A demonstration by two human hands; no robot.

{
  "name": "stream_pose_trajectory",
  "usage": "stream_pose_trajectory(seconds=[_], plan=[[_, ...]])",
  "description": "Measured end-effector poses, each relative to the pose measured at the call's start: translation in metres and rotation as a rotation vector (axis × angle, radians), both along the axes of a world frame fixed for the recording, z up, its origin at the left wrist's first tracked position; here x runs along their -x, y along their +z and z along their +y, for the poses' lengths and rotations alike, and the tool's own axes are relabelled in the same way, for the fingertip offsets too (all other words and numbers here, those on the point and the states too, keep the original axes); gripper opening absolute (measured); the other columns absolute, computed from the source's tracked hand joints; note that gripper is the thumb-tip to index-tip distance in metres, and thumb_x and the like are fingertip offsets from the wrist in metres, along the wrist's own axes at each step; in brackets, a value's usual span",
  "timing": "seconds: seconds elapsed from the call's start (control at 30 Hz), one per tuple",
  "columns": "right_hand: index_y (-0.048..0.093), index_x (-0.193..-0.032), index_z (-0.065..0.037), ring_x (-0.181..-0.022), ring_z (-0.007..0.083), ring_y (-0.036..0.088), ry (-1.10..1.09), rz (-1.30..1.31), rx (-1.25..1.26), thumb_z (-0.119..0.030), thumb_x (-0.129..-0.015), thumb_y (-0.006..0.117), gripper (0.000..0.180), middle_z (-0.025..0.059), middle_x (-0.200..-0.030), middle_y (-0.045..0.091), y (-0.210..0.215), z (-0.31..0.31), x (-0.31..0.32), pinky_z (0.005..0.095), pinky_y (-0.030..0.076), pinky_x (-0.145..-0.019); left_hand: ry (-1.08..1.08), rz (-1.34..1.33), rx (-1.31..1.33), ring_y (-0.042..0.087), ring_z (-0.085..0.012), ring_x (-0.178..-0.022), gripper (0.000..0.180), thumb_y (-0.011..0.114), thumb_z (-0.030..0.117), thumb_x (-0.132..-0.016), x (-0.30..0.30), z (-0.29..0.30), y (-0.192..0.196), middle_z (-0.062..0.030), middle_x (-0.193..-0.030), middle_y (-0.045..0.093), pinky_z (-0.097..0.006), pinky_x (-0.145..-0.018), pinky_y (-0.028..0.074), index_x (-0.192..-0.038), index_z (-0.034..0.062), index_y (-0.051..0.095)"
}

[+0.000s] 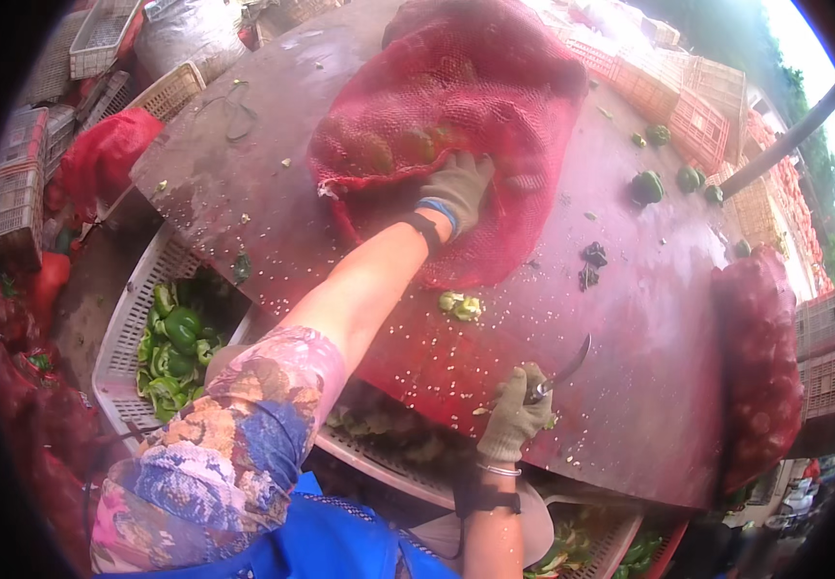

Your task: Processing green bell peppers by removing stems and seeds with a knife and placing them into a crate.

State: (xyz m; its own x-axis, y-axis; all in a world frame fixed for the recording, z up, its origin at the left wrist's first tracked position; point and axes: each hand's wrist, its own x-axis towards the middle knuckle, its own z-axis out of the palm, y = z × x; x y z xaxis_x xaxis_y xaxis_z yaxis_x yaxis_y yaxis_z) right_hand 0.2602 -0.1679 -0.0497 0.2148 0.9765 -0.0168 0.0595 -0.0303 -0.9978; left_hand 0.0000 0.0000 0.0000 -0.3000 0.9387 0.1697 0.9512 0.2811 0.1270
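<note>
A large red mesh bag (pixel 495 106) lies on the table with its mouth facing me, and green peppers (pixel 417 145) show dimly through the net. My gloved left hand (pixel 460 188) reaches into that mouth, fingers stretched out and apart; no pepper is visible in its grasp. Near the table's front edge my gloved right hand (pixel 516 415) is closed around the handle of a small curved knife (pixel 570 365), blade pointing up and to the right. Between the hands, a cut-out pale green pepper core (pixel 461 306) sits on the table among scattered seeds.
Whole green peppers (pixel 646 188) and dark scraps (pixel 591 265) lie on the table's right. A crate of cut green peppers (pixel 113 343) stands at lower left; more crates sit under the front edge. A full red mesh sack (pixel 760 357) stands at the right. Stacked crates (pixel 654 87) line the back.
</note>
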Motion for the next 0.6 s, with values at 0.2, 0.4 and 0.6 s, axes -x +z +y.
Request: stream_pose_trajectory(seconds=[0.2,0.4,0.6], plan=[[0.06,-0.097,0.0,-0.064,0.0067,0.052,0.095,-0.118,-0.034,-0.015,-0.087,0.067,0.019,-0.0001,-0.076,0.057,0.006,0.008,-0.002,0.0232,0.048,-0.057,0.084,-0.934,-0.123,0.058,-0.0259,-0.106,0.071,0.078,0.017,-0.064,-0.004,-0.106,0.015,-0.0176,-0.112,0.058,-0.035,-0.092,0.047,-0.125,-0.0029,0.047],[0.06,-0.102,-0.003,-0.055,0.0087,0.054,0.208,-0.097,0.014,-0.02,-0.087,0.069,0.024,0.0013,-0.074,0.059,-0.003,0.0,0.006,0.0249,0.045,-0.041,-0.013,-1.331,-0.141,0.052,-0.022,-0.119,0.071,0.079,0.011,-0.063,-0.015,-0.223,-0.01,-0.0144,-0.126,0.055,-0.033,-0.1,0.042,-0.129,0.0029,0.053],[0.061,-0.111,-0.007,-0.048,0.0084,0.053,0.367,0.22,0.386,-0.021,-0.09,0.068,0.027,0.0001,-0.076,0.06,0.04,-0.036,0.05,0.0227,0.039,-0.038,-0.519,-0.423,-0.346,0.037,-0.0396,-0.131,0.082,0.075,0.003,-0.061,-0.031,-0.256,-0.026,-0.0186,-0.139,0.04,-0.041,-0.11,0.035,-0.137,0.0099,0.043]])
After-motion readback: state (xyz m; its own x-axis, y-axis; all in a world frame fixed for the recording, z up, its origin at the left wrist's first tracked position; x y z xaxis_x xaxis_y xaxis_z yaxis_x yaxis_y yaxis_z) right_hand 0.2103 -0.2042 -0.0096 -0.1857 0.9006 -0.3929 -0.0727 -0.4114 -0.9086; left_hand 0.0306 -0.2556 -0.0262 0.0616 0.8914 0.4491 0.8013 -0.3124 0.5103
